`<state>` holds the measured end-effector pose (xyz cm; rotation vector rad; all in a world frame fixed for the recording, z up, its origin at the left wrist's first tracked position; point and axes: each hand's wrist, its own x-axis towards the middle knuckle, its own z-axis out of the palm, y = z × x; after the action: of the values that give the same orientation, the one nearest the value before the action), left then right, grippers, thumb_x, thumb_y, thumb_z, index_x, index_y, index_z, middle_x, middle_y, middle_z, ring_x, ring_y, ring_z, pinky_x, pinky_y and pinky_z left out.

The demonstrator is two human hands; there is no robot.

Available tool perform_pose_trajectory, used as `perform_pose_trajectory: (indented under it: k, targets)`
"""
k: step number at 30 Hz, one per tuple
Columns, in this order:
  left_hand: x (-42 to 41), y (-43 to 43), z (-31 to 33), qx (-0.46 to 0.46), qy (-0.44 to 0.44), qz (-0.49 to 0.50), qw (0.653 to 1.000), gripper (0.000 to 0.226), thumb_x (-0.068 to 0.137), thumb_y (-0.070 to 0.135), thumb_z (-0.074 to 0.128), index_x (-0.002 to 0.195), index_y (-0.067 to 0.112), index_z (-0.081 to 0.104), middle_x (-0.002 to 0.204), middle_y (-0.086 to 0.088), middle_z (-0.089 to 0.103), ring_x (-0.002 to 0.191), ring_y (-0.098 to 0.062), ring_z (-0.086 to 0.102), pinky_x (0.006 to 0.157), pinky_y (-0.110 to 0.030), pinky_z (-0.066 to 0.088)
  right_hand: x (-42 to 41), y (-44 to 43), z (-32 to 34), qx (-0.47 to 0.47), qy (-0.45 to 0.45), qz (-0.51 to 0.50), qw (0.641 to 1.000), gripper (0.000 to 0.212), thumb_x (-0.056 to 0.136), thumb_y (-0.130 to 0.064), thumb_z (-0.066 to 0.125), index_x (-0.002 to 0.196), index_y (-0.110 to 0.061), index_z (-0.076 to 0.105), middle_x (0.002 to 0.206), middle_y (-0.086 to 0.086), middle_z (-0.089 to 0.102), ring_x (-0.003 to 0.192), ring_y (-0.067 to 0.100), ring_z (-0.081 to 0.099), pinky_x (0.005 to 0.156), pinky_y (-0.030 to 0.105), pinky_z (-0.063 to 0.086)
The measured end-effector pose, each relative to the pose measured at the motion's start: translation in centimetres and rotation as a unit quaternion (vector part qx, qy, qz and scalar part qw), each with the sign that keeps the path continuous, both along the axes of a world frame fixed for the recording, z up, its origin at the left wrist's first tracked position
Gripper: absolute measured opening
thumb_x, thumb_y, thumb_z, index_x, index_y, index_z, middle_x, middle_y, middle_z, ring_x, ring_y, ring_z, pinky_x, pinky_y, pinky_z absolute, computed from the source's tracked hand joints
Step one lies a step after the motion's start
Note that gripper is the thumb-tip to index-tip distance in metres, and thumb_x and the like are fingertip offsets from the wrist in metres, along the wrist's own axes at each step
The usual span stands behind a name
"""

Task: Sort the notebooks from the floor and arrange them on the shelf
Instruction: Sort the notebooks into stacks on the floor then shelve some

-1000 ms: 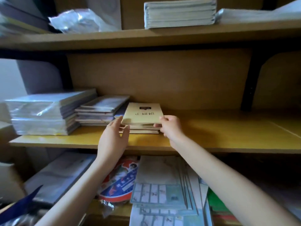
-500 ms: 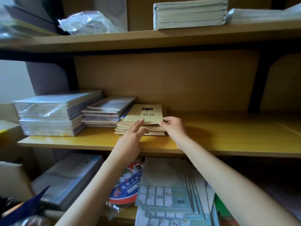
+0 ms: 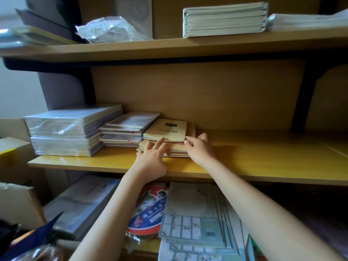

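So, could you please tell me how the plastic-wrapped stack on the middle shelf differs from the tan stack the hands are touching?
The plastic-wrapped stack is sealed in glossy clear film; the tan stack has bare matte covers. The plastic-wrapped stack stands taller than the tan stack. No hand touches the plastic-wrapped stack, while the left hand and right hand touch the tan stack's front. Both lie flat on the middle shelf.

Cream notebook (image 3: 166, 131), black lettering; yellow-tan shelf (image 3: 254, 157); red-blue round pack (image 3: 148, 210).
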<state>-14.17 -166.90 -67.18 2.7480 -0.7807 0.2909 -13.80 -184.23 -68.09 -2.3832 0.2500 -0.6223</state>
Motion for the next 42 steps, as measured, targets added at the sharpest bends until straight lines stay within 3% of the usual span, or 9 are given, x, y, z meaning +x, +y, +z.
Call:
perform_pose_trajectory:
  k: [4, 8, 13, 21, 25, 30, 33, 36, 42]
  targets:
    - [0.4, 0.0, 0.0, -0.010, -0.009, -0.006, 1.000, 0.045, 0.069, 0.007, 0.046, 0.109, 0.028, 0.041, 0.156, 0.006, 0.015, 0.131, -0.024, 0.019, 0.099, -0.047, 0.033, -0.4, 0.5, 0.2, -0.046, 0.015, -0.002, 0.999, 0.046, 0.099, -0.039, 0.034, 0.142, -0.023, 0.039, 0.134, 0.005, 0.029, 0.127, 0.023, 0.029, 0.101, 0.035, 0.036]
    - [0.4, 0.1, -0.3, -0.052, -0.011, -0.007, 0.999, 0.067, 0.073, 0.006, 0.046, 0.135, 0.023, 0.027, 0.147, 0.004, 0.030, 0.129, -0.023, 0.020, 0.094, -0.040, 0.035, -1.1, 1.2, 0.4, -0.171, -0.081, -0.005, 0.982, 0.042, 0.097, -0.032, 0.040, 0.138, -0.024, 0.041, 0.141, 0.003, 0.043, 0.132, 0.024, 0.033, 0.106, 0.039, 0.034]
    - [0.6, 0.0, -0.2, -0.067, -0.010, -0.025, 0.997, 0.072, 0.073, 0.005, 0.047, 0.138, 0.025, 0.025, 0.148, 0.004, 0.026, 0.126, -0.024, 0.019, 0.085, -0.032, 0.036, -1.1, 1.4, 0.0, -0.235, -0.063, 0.028, 0.969, 0.041, 0.098, -0.035, 0.037, 0.136, -0.025, 0.048, 0.140, -0.001, 0.048, 0.131, 0.019, 0.035, 0.108, 0.038, 0.026]
    - [1.1, -0.1, -0.2, -0.040, -0.013, -0.015, 0.999, 0.076, 0.072, 0.008, 0.047, 0.144, 0.025, 0.027, 0.156, 0.006, 0.013, 0.132, -0.028, 0.015, 0.097, -0.037, 0.036, -1.1, 1.5, 0.0, -0.244, -0.052, 0.025, 0.968, 0.044, 0.097, -0.035, 0.038, 0.139, -0.022, 0.045, 0.142, 0.001, 0.045, 0.132, 0.019, 0.035, 0.107, 0.035, 0.029]
    - [0.7, 0.0, -0.9, -0.061, -0.033, -0.027, 0.997, 0.072, 0.075, 0.006, 0.047, 0.142, 0.027, 0.031, 0.157, 0.002, 0.009, 0.136, -0.027, 0.012, 0.101, -0.039, 0.033, -2.3, 1.9, 0.4, -0.239, -0.177, 0.021, 0.954, 0.030, 0.093, -0.022, 0.047, 0.119, -0.015, 0.059, 0.122, 0.003, 0.056, 0.114, 0.019, 0.049, 0.094, 0.031, 0.041]
    - [0.0, 0.5, -2.7, -0.141, -0.166, -0.036, 0.975, 0.047, 0.073, 0.016, 0.043, 0.118, 0.019, 0.054, 0.135, -0.009, 0.038, 0.125, -0.029, 0.033, 0.086, -0.043, 0.048, -8.4, 1.3, -2.2, -0.292, -0.324, 0.176, 0.882, 0.016, 0.080, -0.005, 0.050, 0.083, -0.011, 0.064, 0.087, 0.002, 0.061, 0.088, 0.018, 0.053, 0.082, 0.028, 0.038]
    - [-0.7, 0.2, -4.6, -0.176, -0.323, -0.065, 0.928, 0.035, 0.075, 0.010, 0.040, 0.106, 0.014, 0.056, 0.123, -0.013, 0.047, 0.109, -0.031, 0.041, 0.091, -0.047, 0.042, -12.9, -1.1, -7.0, -0.362, -0.271, 0.250, 0.856, 0.011, 0.075, -0.005, 0.053, 0.077, -0.011, 0.063, 0.084, 0.004, 0.058, 0.086, 0.019, 0.050, 0.082, 0.030, 0.038]
    - [-2.6, -0.6, -6.9, -0.161, -0.448, -0.156, 0.865, 0.021, 0.084, 0.007, 0.048, 0.102, 0.018, 0.052, 0.119, -0.010, 0.040, 0.104, -0.028, 0.039, 0.092, -0.039, 0.032, -16.5, -4.4, -12.6, -0.321, -0.175, 0.248, 0.897, 0.010, 0.075, -0.006, 0.053, 0.072, -0.013, 0.060, 0.079, 0.002, 0.055, 0.079, 0.019, 0.050, 0.074, 0.029, 0.041]
    - [-8.8, -3.7, -15.0, 0.001, -0.398, -0.405, 0.823, 0.021, 0.088, 0.015, 0.048, 0.108, 0.019, 0.051, 0.117, -0.008, 0.046, 0.103, -0.023, 0.045, 0.092, -0.038, 0.035, -23.9, -9.4, -21.8, -0.247, 0.041, 0.189, 0.950, 0.011, 0.074, -0.014, 0.049, 0.069, -0.021, 0.057, 0.079, -0.007, 0.050, 0.075, 0.010, 0.050, 0.068, 0.019, 0.034]
